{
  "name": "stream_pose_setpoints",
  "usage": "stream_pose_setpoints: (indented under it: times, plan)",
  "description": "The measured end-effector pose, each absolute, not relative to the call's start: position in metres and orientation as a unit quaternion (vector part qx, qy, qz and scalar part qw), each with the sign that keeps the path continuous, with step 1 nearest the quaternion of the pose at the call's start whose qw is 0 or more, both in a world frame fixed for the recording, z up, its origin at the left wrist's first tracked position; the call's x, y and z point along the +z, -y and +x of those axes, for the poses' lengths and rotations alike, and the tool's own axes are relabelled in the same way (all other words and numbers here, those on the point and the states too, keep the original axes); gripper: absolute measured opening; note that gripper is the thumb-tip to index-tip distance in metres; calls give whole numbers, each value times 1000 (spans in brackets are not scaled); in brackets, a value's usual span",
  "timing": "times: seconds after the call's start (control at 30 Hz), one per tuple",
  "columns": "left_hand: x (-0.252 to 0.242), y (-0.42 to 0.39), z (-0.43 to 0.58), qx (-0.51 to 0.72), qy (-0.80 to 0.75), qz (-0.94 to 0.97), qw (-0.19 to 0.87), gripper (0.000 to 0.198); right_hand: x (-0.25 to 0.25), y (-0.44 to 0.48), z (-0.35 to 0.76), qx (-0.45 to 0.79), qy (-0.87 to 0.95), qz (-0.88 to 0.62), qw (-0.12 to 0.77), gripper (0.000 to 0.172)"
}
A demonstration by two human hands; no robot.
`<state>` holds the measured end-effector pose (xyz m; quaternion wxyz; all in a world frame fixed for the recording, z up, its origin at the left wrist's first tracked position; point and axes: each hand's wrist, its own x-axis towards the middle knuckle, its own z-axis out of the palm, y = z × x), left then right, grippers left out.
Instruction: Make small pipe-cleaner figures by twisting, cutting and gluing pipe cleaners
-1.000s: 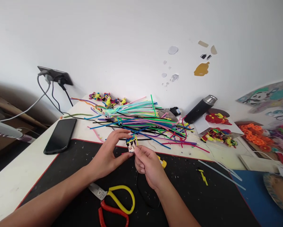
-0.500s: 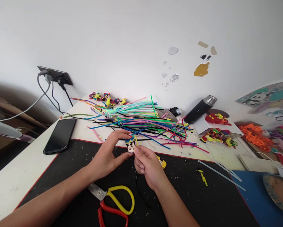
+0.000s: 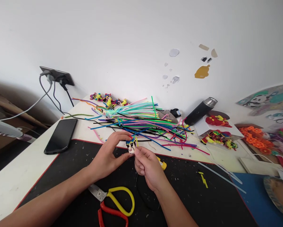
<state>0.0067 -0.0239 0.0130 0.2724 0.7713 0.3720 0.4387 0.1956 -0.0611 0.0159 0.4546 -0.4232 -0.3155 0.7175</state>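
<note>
Item: one small figure's head [image 3: 131,148], white with black and blue parts, held up between the fingers of both my hands, above the far part of the mat.

Left hand [image 3: 105,156]: fingers curved around the head, thumb at its lower edge, the others at its upper left; gripping it.

Right hand [image 3: 148,167]: thumb and forefinger pinched together on the head's lower right edge; the remaining fingers curled in.

Scissors [image 3: 111,211], one pair, yellow and red handles: on the mat, nearer me than my fingers, between my forearms.

Black mat [image 3: 221,201], red-edged: below my fingers, on the white worktop [image 3: 18,186].

Pipe cleaners [image 3: 141,118], a loose heap, many colours: just beyond my fingers.

Yellow object [image 3: 163,164], form partly hidden: just right of my right fingers.

Yellow-green piece [image 3: 204,179]: on the mat, well to the right of my fingers.

Phone [image 3: 61,136], black, lying flat: well left of my left fingers, partly over the mat's corner.

Flask [image 3: 200,113], black with silver cap, tilted: beyond my fingers, to the right.

Finished-looking figures [image 3: 109,100], several: beyond my fingers, to the left, past the heap.
</note>
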Motion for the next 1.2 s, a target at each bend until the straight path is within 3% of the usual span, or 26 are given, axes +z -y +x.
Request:
stream_pose_setpoints:
  times: [0.6, 0.73, 0.97, 1.2]
  plan:
    - [9, 23, 7, 439, -375, 762, 293, 37, 16, 60, 196, 725, 307, -420, 452, 57]
    - [10, 23, 3, 443, -369, 727, 375, 54, 18, 61, 197, 729, 299, -418, 452, 57]
    - [18, 15, 4, 460, -395, 530, 593, 41, 14, 61, 199, 733, 305, -411, 449, 54]
    - [21, 17, 9, 441, -397, 456, 663, 38, 12, 62, 200, 729, 316, -408, 450, 49]
